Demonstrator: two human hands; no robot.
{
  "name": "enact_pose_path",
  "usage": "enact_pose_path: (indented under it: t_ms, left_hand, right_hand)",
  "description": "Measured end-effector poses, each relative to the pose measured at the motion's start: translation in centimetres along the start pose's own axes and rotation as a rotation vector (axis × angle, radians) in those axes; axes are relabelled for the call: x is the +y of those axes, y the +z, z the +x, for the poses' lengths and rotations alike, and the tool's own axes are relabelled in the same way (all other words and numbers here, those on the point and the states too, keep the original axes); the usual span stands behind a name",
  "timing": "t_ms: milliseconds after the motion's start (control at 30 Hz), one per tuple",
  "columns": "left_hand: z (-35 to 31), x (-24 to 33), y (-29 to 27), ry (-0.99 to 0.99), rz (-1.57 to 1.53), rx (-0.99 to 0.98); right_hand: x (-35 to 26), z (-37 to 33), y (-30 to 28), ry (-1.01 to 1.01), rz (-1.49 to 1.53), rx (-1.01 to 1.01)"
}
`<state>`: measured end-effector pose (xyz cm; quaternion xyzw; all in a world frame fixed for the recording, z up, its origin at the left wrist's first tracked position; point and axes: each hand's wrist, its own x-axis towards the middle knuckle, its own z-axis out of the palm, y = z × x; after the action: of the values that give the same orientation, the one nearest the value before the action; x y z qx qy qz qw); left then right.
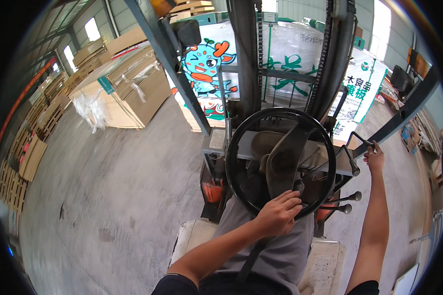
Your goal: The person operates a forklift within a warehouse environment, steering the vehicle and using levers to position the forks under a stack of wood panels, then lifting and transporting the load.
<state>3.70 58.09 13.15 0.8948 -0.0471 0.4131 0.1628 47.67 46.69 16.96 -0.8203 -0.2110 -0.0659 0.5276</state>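
I am seated on a forklift with a black steering wheel (231,169) in front of me. My left hand (279,212) is closed over the lower part of its rim, fingertips just below a small round knob (299,186). Out to the right, my right hand (375,159) has its fingers curled at the end of a bent dark control lever (361,138), beside the slanted front post. Part of that grip is hidden by the hand itself. Lower down, control levers with round black knobs (354,196) stick out to the right of the wheel, untouched.
Beyond the forklift mast (244,59) stand wrapped stacks (290,54), one printed with a blue cartoon animal (206,66). A large stack of boards (128,91) sits to the left on the concrete floor (118,196). Wooden pallets (12,184) line the far left; more boards (421,130) lie right.
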Motion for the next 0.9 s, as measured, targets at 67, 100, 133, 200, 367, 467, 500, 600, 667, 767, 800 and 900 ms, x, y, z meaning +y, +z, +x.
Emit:
enact_pose_path:
  t_ms: [67,100,133,200,367,467,500,600,667,767,800,900]
  left_hand:
    - [0.1,0.1,-0.2,0.001,-0.002,-0.005]
    - [0.1,0.1,-0.2,0.002,-0.005,-0.011]
    - [0.2,0.1,-0.2,0.005,-0.008,-0.015]
    - [0.0,0.3,-0.4,0.003,0.004,-0.008]
    - [0.0,0.3,-0.3,-0.015,0.016,0.003]
    - [0.0,0.4,-0.3,-0.021,0.040,-0.011]
    - [0.0,0.3,-0.5,-0.017,0.049,-0.014]
    - [0.2,0.3,-0.4,0.001,0.059,-0.010]
    - [0.1,0.3,-0.3,-0.006,0.056,-0.010]
    - [0.0,0.2,-0.1,-0.002,0.041,0.000]
    - [-0.1,0.2,-0.3,-0.011,0.049,0.003]
    - [0.2,0.4,-0.4,-0.009,0.049,0.001]
  right_hand:
    - [1.8,-1.1,-0.2,-0.055,0.042,0.013]
    - [3.0,-2.5,-0.2,-0.079,0.065,0.034]
    - [4.3,-4.3,-0.2,-0.100,0.102,0.081]
    - [8.2,-7.7,0.2,-0.098,0.175,0.084]
    - [14.1,-16.8,1.6,-0.140,-0.572,-0.339]
    - [9.2,-17.3,1.2,0.098,-0.801,-0.383]
    - [8.4,-17.9,1.2,0.091,-0.825,-0.405]
    - [9.3,-19.6,0.3,0.046,-0.958,-0.495]
    - [11.8,-22.8,-1.0,0.045,-1.141,-0.831]
    - [15.6,-27.9,-3.7,0.100,-1.166,-0.890]
    - [14.8,-28.5,-3.8,0.113,-1.136,-0.831]
    - [13.8,-29.4,-4.2,0.162,-1.056,-0.698]
